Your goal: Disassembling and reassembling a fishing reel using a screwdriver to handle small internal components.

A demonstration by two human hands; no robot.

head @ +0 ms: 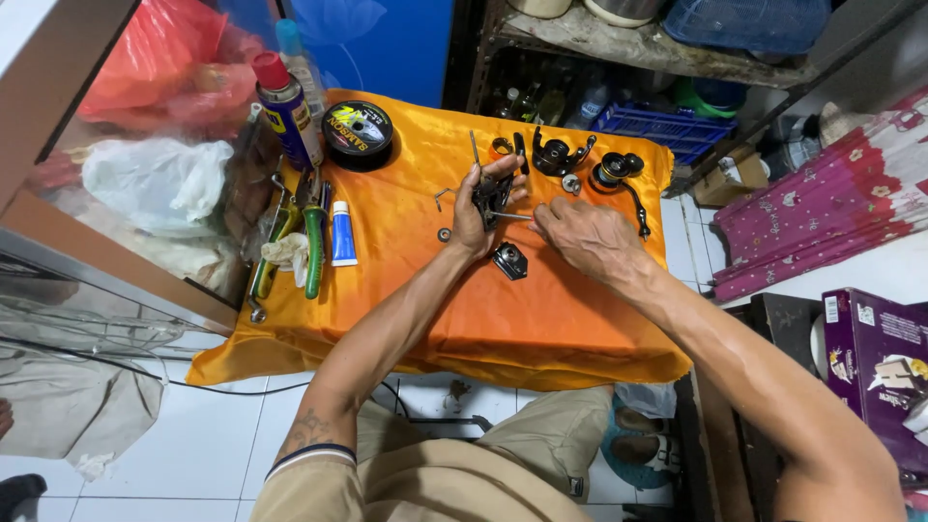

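Head view, hands [536,217] on dark metal reel body [490,193], glossy orange cloth [406,290]

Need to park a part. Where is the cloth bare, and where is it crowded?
Bare: the near half of the orange cloth, under the forearms, and the strip between the white-and-blue tube and the left hand. Crowded: the far edge by the black reel parts and the left edge by the pliers.

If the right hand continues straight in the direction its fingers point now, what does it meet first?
Probably the thin metal shaft at the right hand's fingertips, then the dark reel body held in the left hand; depth is unclear.
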